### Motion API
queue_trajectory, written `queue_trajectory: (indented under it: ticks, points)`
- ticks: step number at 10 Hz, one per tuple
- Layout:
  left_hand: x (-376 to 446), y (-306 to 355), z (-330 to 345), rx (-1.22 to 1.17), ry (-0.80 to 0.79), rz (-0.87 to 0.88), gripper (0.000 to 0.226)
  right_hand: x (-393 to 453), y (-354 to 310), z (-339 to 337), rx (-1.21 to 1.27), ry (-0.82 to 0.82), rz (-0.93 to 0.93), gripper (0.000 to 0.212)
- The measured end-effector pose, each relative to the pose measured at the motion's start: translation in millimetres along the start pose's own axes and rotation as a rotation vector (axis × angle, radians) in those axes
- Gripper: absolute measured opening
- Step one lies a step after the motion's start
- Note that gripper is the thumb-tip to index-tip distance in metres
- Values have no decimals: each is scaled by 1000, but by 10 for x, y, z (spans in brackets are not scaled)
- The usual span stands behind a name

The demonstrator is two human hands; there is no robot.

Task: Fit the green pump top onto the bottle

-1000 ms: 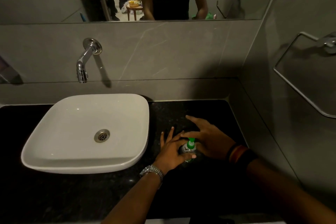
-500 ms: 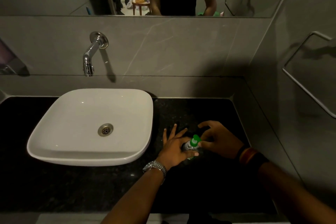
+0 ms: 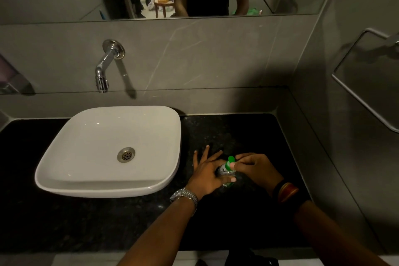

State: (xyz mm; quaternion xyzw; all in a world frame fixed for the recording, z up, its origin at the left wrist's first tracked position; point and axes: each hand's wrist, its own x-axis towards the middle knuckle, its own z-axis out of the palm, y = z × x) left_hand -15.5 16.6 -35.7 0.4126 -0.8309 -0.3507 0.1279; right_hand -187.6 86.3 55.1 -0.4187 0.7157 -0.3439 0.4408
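A small clear bottle (image 3: 224, 172) stands on the black counter (image 3: 226, 131), to the right of the sink. The green pump top (image 3: 230, 161) sits on its neck, tilted a little to the right. My left hand (image 3: 207, 174) holds the bottle with thumb and forefinger, its other fingers spread out. My right hand (image 3: 253, 166) pinches the green pump top from the right with curled fingers. The bottle's lower part is mostly hidden by my hands.
A white basin (image 3: 112, 149) stands on the counter at left, under a chrome wall tap (image 3: 104, 67). A grey tiled wall with a metal towel ring (image 3: 364, 84) closes off the right side. A mirror strip (image 3: 194, 3) runs above.
My right hand went from flat with fingers spread over the pump top to a curled pinch on it. The left hand has kept its hold on the bottle. The camera shifted slightly.
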Motion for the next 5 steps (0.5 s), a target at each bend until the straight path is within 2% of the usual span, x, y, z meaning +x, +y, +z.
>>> queue_trajectory:
  ticks: [4,5]
  points:
    - [-29,28,-7,91,-9,14,61,-96,-21,13,-79,46,1,13]
    - [19,-6,-19,200,-89,29,84,-125,-86,-135,-19,101,-25,16]
